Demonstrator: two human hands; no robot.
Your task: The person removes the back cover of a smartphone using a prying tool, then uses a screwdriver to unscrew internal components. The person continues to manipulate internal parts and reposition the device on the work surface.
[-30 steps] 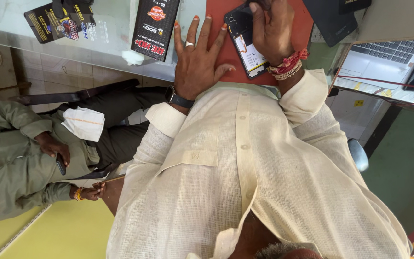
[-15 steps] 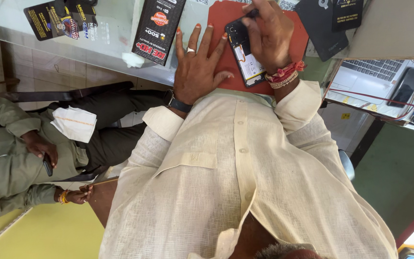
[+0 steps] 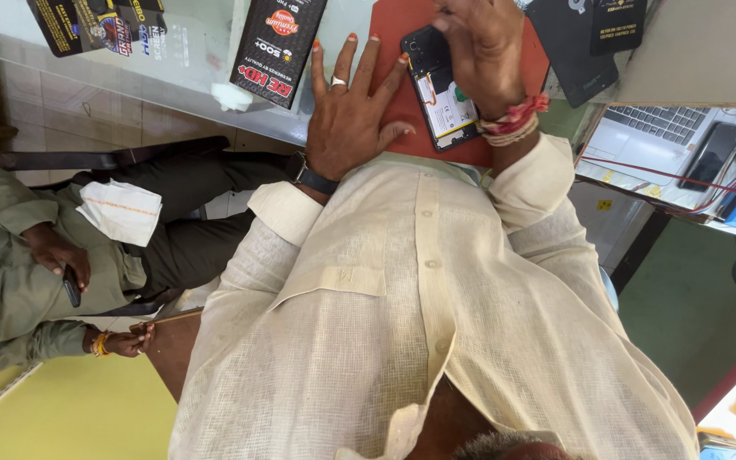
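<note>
Left hand [image 3: 347, 119]: spread flat, gripping nothing, pressed on the red mat [image 3: 402, 94] so it is kept steady.
Right hand [image 3: 483, 51]: fingers curled onto the opened phone [image 3: 440, 94]; hold cannot be told.
Phone: laid on the mat, between both hands.

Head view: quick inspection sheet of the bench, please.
Surface: glass counter with a red mat on it.
Job's things: opened phone on the mat.
Clutter: black packets, dark pouches.
Grippers: left hand flat on the mat, fingers spread; right hand on the phone's top end.
Cables: red wire over the laptop.
Surroundings: seated person holding a dark phone.
</note>
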